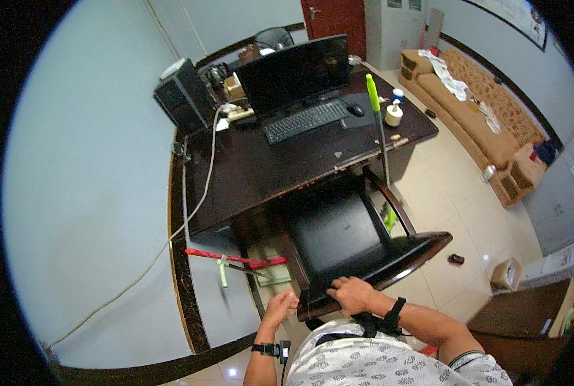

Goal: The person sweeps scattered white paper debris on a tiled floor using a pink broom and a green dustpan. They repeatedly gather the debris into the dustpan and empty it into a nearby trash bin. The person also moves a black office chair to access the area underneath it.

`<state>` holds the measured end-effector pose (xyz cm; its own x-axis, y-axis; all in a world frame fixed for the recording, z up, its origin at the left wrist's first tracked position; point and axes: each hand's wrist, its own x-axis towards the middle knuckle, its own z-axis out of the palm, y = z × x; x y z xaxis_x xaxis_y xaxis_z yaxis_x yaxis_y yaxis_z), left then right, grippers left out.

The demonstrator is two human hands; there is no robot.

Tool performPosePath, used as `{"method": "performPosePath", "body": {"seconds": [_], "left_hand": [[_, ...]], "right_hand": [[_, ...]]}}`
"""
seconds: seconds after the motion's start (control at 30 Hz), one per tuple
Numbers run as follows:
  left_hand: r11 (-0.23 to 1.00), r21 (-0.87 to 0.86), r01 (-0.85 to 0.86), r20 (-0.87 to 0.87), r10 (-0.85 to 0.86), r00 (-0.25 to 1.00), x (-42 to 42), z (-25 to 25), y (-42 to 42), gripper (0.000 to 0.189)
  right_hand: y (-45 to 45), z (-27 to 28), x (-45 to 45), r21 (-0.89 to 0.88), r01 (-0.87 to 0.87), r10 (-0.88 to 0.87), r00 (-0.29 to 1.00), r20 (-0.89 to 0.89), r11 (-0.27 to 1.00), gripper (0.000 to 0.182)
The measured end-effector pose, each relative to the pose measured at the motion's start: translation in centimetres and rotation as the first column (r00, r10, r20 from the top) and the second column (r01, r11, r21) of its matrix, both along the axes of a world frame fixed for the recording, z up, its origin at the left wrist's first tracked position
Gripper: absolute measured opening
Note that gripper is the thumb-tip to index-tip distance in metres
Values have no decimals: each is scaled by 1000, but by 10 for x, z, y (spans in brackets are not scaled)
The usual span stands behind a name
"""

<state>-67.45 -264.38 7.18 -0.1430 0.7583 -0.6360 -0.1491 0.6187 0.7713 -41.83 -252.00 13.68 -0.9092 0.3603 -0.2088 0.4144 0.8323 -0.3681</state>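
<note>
A dark wooden armchair with a black leather seat [337, 227] faces the desk in front of me. My right hand [352, 294] lies over the top of its backrest [398, 263], fingers hooked across the edge. At the backrest's left end is my left hand [282, 307], its fingers curled; whether they touch the wood cannot be made out. The seat partly reaches under the dark desk [238, 178]. Against the desk's front edge leans a long pole with a bright green grip [373, 91], beside the chair's right armrest [391, 200].
A monitor [296, 72], keyboard [308, 119], mouse [356, 110], computer tower [183, 96] and pump bottle [393, 115] stand on the desk. Left of the chair are a red-wrapped handle [210, 255] and a pale green dustpan [273, 274]. A white cable [190, 219] hangs along the wall. Rightward stands a brown sofa [465, 111].
</note>
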Motion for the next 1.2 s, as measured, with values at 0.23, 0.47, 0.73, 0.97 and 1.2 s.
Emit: {"method": "performPosePath", "body": {"seconds": [0.23,0.47,0.73,0.97,1.2], "left_hand": [[978,189,90,-286,-32,958,59,35,4,54],[974,171,147,-878,83,471,118,43,11,36],[906,403,128,-866,331,376,125,44,14,13],[894,418,160,-877,352,326,117,33,17,15],[892,437,117,-865,382,324,119,30,17,14]], "right_hand": [[30,13,29,-233,-142,125,989,-84,962,64],[91,10,148,-90,-96,89,993,-75,991,61],[106,11,183,32,6,-4,997,-72,999,55],[109,17,177,25,-12,12,1000,-4,1000,60],[108,7,179,82,-23,28,998,-60,996,60]]}}
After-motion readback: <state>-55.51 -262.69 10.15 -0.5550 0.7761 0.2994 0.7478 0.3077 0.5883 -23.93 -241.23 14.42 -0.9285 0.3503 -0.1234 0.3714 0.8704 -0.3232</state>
